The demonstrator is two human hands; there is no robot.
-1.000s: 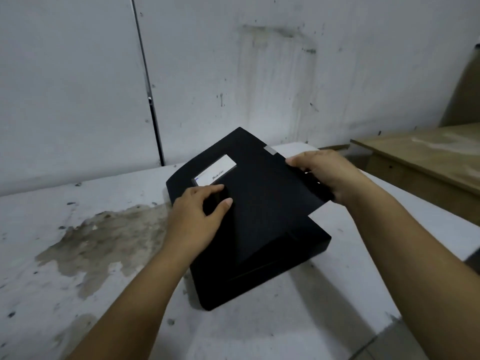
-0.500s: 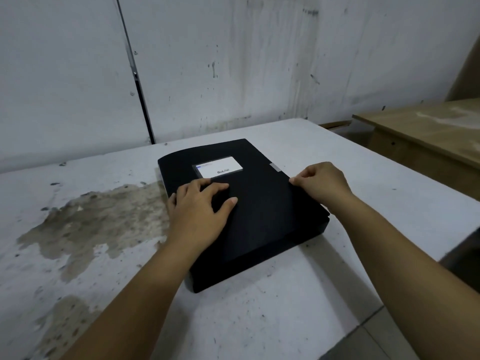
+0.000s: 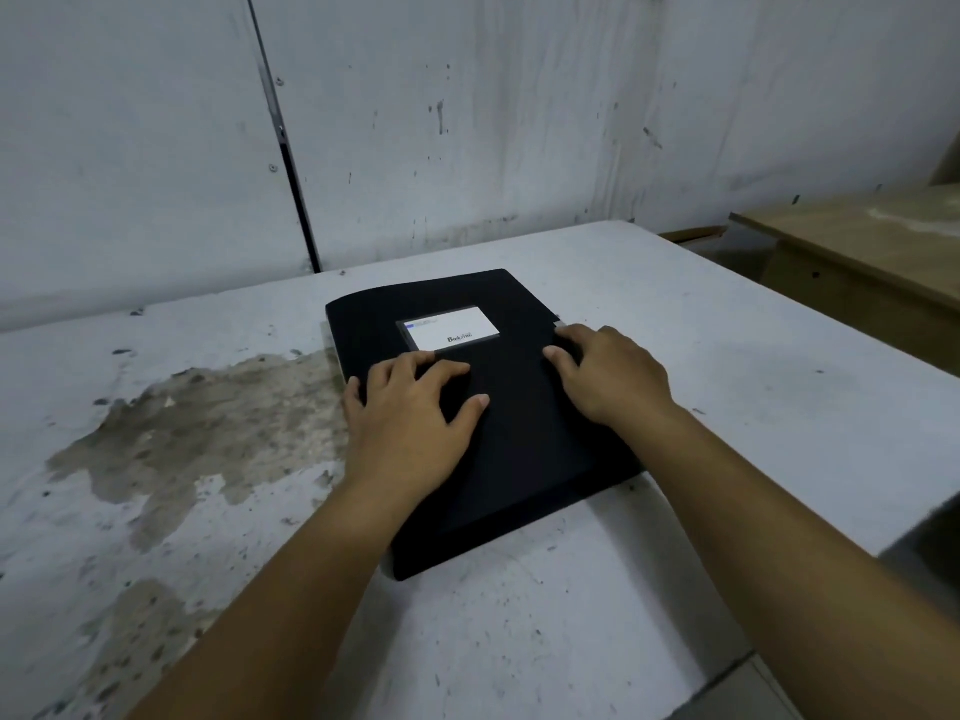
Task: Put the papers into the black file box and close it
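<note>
The black file box (image 3: 524,459) lies flat on the white table (image 3: 675,563) with its lid down. A white label (image 3: 451,328) sits near the lid's far end. My left hand (image 3: 410,413) rests palm down on the lid's left half, fingers spread. My right hand (image 3: 608,371) lies flat on the lid's right edge, fingertips near a small grey tab. No papers are visible; the box's inside is hidden.
A large brown stain (image 3: 182,428) marks the table left of the box. A grey wall (image 3: 467,122) rises right behind the table. A wooden desk (image 3: 872,252) stands at the right, across a gap.
The lid came down from its raised, tilted position and now lies flat. My right hand moved from the lid's right edge onto its top; my left hand stayed on the lid.
</note>
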